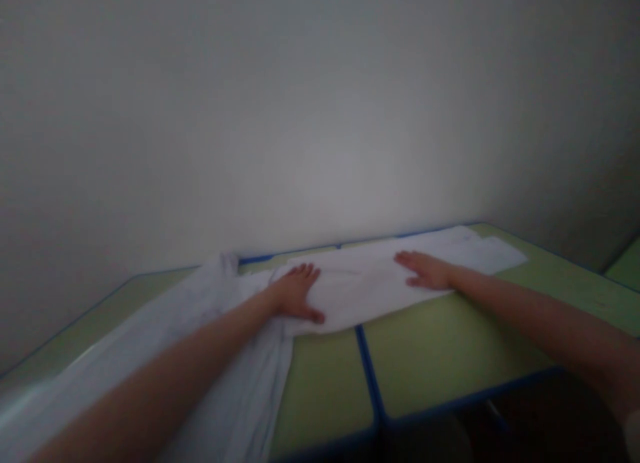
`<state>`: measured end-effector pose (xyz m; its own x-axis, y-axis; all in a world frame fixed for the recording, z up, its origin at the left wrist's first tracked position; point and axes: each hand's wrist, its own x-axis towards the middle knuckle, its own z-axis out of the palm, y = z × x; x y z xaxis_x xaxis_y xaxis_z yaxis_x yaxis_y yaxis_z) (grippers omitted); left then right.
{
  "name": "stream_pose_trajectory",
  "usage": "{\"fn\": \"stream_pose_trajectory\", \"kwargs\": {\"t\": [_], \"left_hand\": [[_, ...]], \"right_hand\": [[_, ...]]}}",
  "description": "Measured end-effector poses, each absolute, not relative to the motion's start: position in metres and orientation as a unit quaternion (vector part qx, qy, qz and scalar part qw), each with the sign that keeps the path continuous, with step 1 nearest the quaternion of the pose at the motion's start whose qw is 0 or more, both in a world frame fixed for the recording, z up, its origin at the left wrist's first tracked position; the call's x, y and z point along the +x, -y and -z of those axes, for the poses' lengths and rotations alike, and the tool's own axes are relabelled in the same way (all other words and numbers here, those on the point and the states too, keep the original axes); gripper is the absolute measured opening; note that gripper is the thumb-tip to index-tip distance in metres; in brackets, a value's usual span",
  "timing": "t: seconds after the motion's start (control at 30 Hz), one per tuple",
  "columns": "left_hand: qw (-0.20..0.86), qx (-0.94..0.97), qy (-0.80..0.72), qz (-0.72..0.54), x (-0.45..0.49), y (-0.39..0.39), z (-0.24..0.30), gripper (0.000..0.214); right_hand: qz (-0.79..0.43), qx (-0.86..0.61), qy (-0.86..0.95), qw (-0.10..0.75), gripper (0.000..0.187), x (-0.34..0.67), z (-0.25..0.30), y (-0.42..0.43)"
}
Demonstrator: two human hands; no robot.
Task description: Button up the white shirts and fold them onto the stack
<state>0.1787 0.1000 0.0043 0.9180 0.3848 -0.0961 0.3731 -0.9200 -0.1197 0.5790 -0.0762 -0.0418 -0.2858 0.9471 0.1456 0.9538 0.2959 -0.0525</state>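
A white garment (360, 283), which looks like a long-sleeved shirt or coat, lies spread on the green tabletops. One long, flat strip of it, like a sleeve, reaches to the right along the back. Its wide part (165, 316) spreads to the left and toward me, partly behind my left forearm. My left hand (297, 295) rests on the cloth near where the strip joins the wide part, fingers spread. Further right, my right hand (425, 271) lies flat on the strip with its fingers stretched out. Neither hand grasps the cloth.
Two green tables with blue edges (370, 376) stand side by side, with a seam between them. A plain pale wall (320, 116) rises right behind them. Another green surface (625, 266) shows at the far right. Below the front edge it is dark.
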Motion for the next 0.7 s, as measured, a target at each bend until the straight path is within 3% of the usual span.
{"fn": "stream_pose_trajectory", "kwargs": {"t": [0.47,0.57,0.63,0.7], "left_hand": [[0.005,-0.973,0.180,-0.146,0.147,-0.125,-0.031,0.141],[0.000,-0.965,0.207,-0.160,0.157,-0.129,-0.050,0.128],[0.017,-0.971,0.215,-0.103,0.170,-0.130,-0.058,0.114],[0.038,-0.974,0.217,-0.060,0.180,-0.131,-0.054,0.113]], "right_hand": [[0.013,-0.602,0.794,0.080,0.075,0.577,0.038,0.075],[0.012,-0.604,0.793,0.080,0.075,0.576,0.037,0.076],[0.014,-0.605,0.793,0.075,0.075,0.576,0.036,0.076],[0.015,-0.608,0.791,0.073,0.075,0.576,0.036,0.075]]}}
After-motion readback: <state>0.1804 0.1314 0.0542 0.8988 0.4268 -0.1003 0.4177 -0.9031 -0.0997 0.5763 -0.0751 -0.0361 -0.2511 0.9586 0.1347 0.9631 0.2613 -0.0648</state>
